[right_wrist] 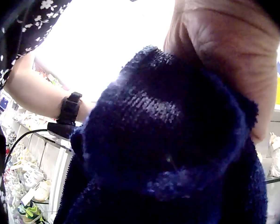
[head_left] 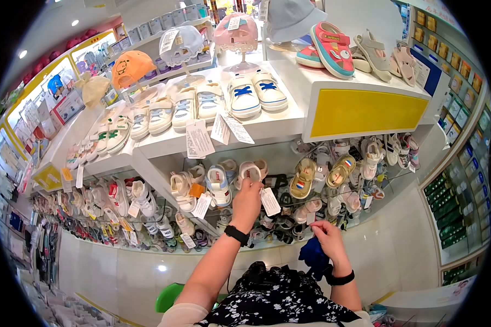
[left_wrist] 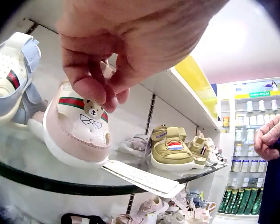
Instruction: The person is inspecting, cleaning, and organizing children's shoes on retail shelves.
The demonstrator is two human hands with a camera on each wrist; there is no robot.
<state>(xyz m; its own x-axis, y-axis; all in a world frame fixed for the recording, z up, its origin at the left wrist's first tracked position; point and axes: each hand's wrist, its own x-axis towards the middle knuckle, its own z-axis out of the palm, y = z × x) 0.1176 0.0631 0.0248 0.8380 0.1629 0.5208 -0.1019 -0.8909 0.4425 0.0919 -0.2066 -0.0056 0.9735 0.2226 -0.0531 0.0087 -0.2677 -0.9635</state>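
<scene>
My left hand (head_left: 246, 206) reaches to the glass shelf and pinches the top of a small pink and white baby shoe (left_wrist: 77, 135). That shoe has a bear face and a green-red stripe on its front, and its sole is close to the shelf's glass edge. A white paper tag (left_wrist: 144, 179) sticks out beside it. The curled fingers of the left hand hide the shoe's opening. My right hand (head_left: 331, 244), lower and in front of my body, holds a dark blue fuzzy cloth (right_wrist: 163, 140), which bunches below the palm.
White and blue shoes (head_left: 219, 185) stand left of the held shoe, olive shoes (head_left: 303, 179) right of it. More shoes crowd the lower shelves. Above, a white counter carries shoes, hanging tags and caps (head_left: 132, 69). A green stool (head_left: 169, 297) is at the lower left.
</scene>
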